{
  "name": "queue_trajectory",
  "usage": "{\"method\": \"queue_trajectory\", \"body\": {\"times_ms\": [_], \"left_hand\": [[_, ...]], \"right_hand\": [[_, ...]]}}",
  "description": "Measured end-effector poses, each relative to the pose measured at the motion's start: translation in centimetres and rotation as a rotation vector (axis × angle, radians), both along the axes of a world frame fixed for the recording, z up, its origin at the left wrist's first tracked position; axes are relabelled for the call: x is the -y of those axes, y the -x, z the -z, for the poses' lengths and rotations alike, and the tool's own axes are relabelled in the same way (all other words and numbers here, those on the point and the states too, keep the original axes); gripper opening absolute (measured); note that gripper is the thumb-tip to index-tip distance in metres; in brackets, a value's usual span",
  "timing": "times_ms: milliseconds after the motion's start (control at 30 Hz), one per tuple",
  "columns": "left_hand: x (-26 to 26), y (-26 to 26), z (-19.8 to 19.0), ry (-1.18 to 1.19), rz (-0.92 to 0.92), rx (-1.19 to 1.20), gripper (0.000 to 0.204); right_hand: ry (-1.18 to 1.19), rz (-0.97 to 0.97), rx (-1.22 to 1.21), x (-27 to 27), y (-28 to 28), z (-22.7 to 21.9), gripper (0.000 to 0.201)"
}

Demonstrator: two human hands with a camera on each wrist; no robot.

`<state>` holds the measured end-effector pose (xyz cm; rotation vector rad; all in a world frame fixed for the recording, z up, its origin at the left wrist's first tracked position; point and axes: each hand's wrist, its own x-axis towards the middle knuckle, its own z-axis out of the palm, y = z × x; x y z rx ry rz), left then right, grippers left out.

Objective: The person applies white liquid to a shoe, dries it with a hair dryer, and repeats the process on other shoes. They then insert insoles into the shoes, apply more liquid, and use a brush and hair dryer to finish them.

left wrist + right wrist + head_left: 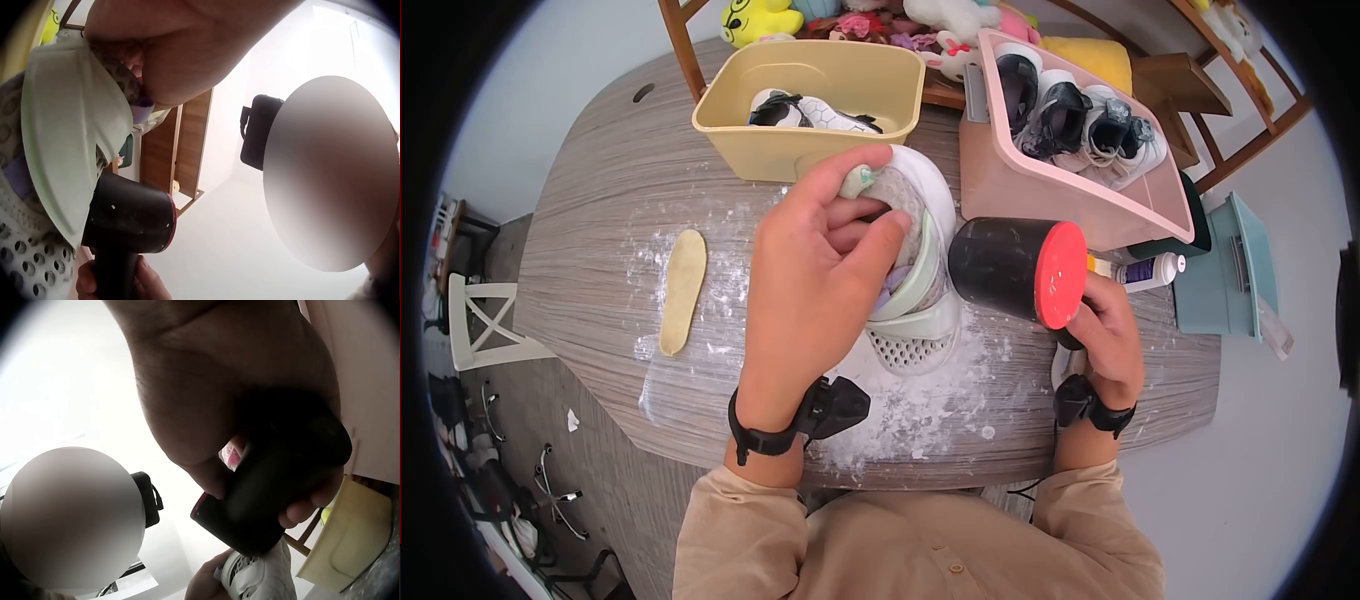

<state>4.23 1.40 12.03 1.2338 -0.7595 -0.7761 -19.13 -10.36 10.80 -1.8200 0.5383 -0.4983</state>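
Note:
My left hand (815, 255) holds a pale grey and mint-green sneaker (920, 325) by its collar, with fingertips tucked into the opening. The shoe's perforated toe points toward me, over the powdery patch of the table. In the left wrist view its mint strap (59, 144) and holed toe fill the left side. My right hand (1112, 335) grips the handle of a black hair dryer (1000, 265) with a red rear end. The dryer's front end faces the side of the sneaker, close against it. In the right wrist view the palm wraps the dark handle (275, 469).
A yellow insole (684, 292) lies on the powder-dusted wooden table (590, 220). Behind stand a yellow bin (750, 150) with a shoe inside and a pink bin (1040, 205) holding several sneakers. A white bottle (1155, 271) and a teal bin (1215, 270) are at the right.

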Motion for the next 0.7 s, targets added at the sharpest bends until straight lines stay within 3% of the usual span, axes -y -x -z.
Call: {"method": "queue_trajectory", "body": {"times_ms": [700], "left_hand": [[0.12, 0.02, 0.13, 0.012, -0.003, -0.022, 0.042]], "right_hand": [[0.010, -0.035, -0.056, 0.26, 0.17, -0.59, 0.029]]}}
